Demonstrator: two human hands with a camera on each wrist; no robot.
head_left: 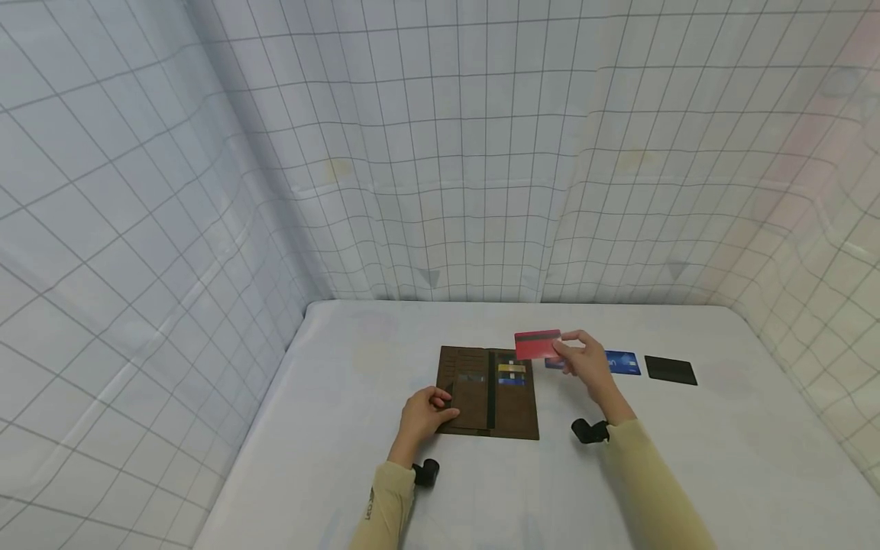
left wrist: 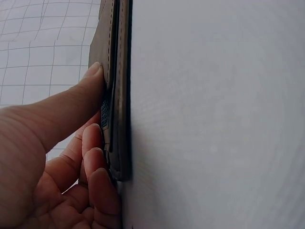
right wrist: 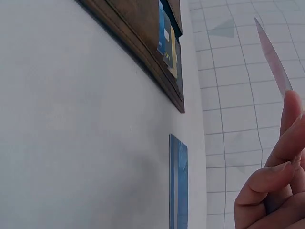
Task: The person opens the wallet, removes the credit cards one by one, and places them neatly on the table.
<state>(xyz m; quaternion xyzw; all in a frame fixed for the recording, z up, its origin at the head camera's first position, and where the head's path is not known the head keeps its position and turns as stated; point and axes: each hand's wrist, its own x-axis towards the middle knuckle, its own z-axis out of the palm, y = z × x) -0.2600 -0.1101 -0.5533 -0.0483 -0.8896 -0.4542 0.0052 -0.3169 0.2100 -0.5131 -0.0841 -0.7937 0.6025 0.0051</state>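
Note:
A brown bifold wallet [head_left: 514, 412] lies spread on the white table, with several cards [head_left: 512, 376] tucked in its right-side slots. At its left edge, my left hand [head_left: 421, 415] holds on, thumb [left wrist: 95, 78] over the inner face and the other fingers curled against the edge. Above the wallet's upper right corner, my right hand [head_left: 586, 363] pinches a red card [head_left: 533, 347] with a dark stripe, raised off the table. In the right wrist view that card [right wrist: 274, 59] appears almost edge-on.
Right of the wallet lies a blue card [head_left: 624, 363]. Another blue card [head_left: 552, 363] shows partly behind the red card and right hand. Farther right is a black card [head_left: 671, 370]. Gridded white curtains [head_left: 440, 153] enclose the table's back and sides.

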